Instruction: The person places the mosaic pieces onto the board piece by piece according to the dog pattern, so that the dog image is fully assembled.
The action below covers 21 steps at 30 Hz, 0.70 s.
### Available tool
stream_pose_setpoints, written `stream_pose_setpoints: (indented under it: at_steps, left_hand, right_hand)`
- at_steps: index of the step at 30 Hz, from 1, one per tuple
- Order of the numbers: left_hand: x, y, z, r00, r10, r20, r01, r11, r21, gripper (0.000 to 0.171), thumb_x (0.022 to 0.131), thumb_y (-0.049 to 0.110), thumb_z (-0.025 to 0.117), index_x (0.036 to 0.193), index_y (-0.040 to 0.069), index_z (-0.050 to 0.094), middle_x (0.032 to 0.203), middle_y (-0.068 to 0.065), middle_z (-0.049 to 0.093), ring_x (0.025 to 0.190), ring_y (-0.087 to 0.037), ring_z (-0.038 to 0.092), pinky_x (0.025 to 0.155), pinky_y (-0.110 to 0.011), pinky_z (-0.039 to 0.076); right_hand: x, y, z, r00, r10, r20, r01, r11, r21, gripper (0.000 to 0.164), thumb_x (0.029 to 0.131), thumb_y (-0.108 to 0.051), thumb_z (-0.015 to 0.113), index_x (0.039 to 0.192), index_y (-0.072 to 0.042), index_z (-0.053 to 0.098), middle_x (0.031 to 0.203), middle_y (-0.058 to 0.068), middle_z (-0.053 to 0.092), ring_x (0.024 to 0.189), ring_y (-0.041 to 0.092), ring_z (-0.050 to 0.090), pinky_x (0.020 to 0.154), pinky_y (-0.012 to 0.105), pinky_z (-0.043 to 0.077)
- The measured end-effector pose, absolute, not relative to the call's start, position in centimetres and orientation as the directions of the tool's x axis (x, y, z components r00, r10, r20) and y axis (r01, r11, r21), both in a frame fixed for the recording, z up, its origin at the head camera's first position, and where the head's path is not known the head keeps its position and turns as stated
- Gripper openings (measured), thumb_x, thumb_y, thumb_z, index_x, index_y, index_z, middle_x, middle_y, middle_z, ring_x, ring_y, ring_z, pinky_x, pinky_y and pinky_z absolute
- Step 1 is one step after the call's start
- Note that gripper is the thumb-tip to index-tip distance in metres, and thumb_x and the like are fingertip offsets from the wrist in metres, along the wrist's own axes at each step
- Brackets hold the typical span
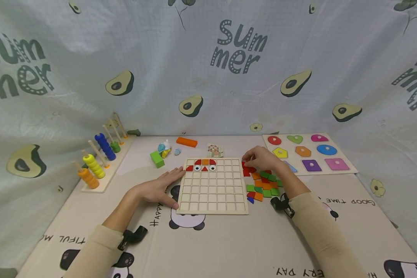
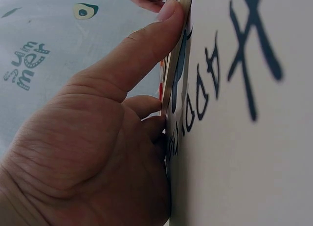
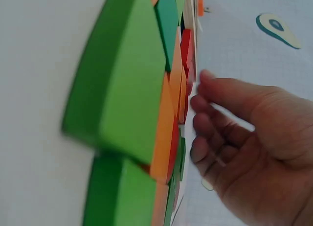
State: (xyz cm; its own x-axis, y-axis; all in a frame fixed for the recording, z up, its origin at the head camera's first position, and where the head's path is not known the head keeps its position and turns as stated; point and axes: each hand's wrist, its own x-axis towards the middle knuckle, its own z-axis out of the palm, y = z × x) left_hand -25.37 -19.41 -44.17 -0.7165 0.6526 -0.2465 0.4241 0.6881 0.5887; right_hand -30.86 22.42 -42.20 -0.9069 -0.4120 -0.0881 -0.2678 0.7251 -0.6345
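Note:
A pale wooden grid board [image 1: 211, 188] lies flat in the middle. Along its top rows sit red and orange tiles and two eye tiles [image 1: 197, 168]. My left hand [image 1: 161, 188] rests against the board's left edge, fingers extended and thumb at the near corner. In the left wrist view the thumb [image 2: 151, 40] touches the board's side. Beyond the board's right edge, my right hand [image 1: 262, 159] hovers at the red blocks [image 1: 246, 171]. The right wrist view shows its fingers [image 3: 208, 123] loosely bent, with no piece visible between them.
Green, orange, red and blue blocks [image 1: 264, 185] lie right of the board. Behind them is a shape puzzle board [image 1: 311, 170]. A peg stacker [image 1: 105, 179] stands at left. A green block [image 1: 157, 159], an orange block [image 1: 186, 142] and a small picture card [image 1: 215, 150] lie behind the board.

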Motion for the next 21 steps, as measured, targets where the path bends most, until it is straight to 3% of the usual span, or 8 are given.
stream_pose_setpoints:
  at_steps: [14,21]
  left_hand:
    - [-25.4,-19.4,-44.2,-0.719,0.649,-0.248,0.419,0.69,0.591,0.115,0.067,0.052,0.081,0.155,0.025,0.014,0.161,0.01,-0.002,0.147,-0.014,-0.005,0.119,-0.042,0.001]
    - [-25.4,-19.3,-44.3,-0.728,0.637,-0.251,0.405,0.697,0.592,0.115,0.065,0.053,0.082,0.155,0.025,0.015,0.161,0.009,0.0,0.148,-0.015,-0.005,0.119,-0.043,0.001]
  right_hand:
    - [-31.4,22.3,-42.9,-0.922,-0.381,-0.072,-0.243,0.714,-0.657,0.009,0.088,-0.015,0.071,0.094,-0.012,0.066,0.085,0.004,0.064,0.073,0.024,0.058,0.06,0.032,0.055]
    - [-31.7,21.6,-41.7,-0.923,-0.378,0.072,-0.329,0.675,-0.66,0.016,0.088,-0.015,0.07,0.104,-0.009,0.072,0.086,0.0,0.067,0.077,0.023,0.056,0.065,0.033,0.052]
